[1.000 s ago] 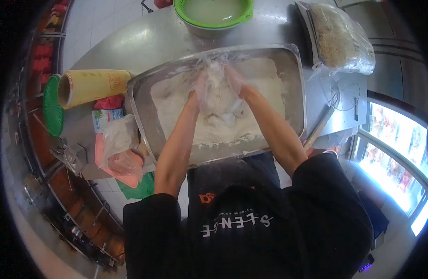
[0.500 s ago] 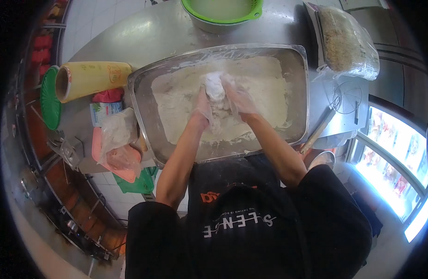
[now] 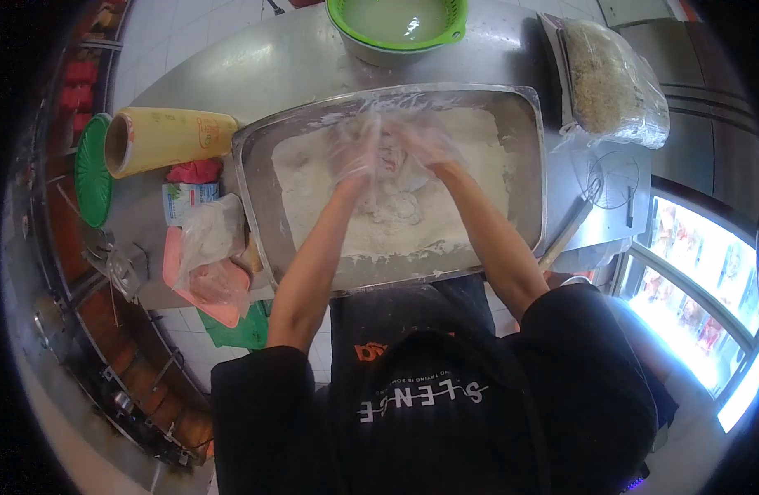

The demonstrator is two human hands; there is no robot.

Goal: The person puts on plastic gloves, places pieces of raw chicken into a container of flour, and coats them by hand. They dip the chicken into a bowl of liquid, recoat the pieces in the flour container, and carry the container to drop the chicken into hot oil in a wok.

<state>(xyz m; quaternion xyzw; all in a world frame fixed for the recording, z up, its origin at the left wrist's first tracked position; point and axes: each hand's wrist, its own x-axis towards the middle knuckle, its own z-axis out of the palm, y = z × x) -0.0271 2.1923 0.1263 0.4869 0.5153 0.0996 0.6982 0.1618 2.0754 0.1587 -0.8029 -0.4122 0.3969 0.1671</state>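
A large metal tray [image 3: 528, 206] holds a wide bed of white flour [image 3: 466, 223]. Over its middle, my left hand [image 3: 356, 147] and my right hand [image 3: 425, 142], both in clear plastic gloves, are smeared by motion. Between them shows a flour-coated piece [image 3: 389, 157] with pinkish patches; its kind is not clear. Both hands are close to this piece, but the blur hides how the fingers are set and whether they grip it. Just below, the flour is lumpy and disturbed.
Beyond the tray stands a green colander [image 3: 459, 31] in a bowl of cloudy liquid. A wrapped bag of crumbs [image 3: 615, 82] and a long-handled wire skimmer [image 3: 590, 194] lie right. Left are a large plastic-film roll [image 3: 177, 140], a small carton [image 3: 186, 198] and a pink tray [image 3: 173, 256].
My hands, cupped around a white, flour-covered lump before, are now slightly farther forward and blurred. Pinkish patches now show on the piece between them.
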